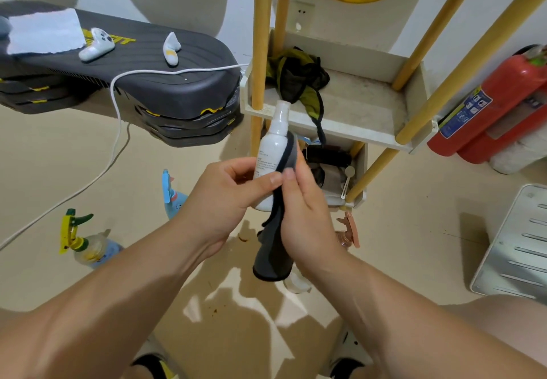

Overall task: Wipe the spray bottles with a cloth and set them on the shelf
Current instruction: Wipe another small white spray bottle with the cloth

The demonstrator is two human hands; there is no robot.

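Observation:
My left hand (225,198) grips a small white spray bottle (273,141) upright in front of the shelf. My right hand (307,215) holds a dark grey cloth (273,254) wrapped against the bottle's right side; the cloth's tail hangs down below my hands. The white shelf (355,130) with yellow posts stands just behind the bottle. On the floor stand a blue spray bottle (173,195), a yellow and green trigger bottle (85,245) and a bottle with a pink trigger (350,232), partly hidden by my right hand.
A crumpled green and black cloth (299,79) lies on the shelf's tray, with dark items on the lower level. Stacked black step platforms (133,82) with a game controller sit at left. A red fire extinguisher (497,106) leans at right. A metal panel (518,245) lies on the floor.

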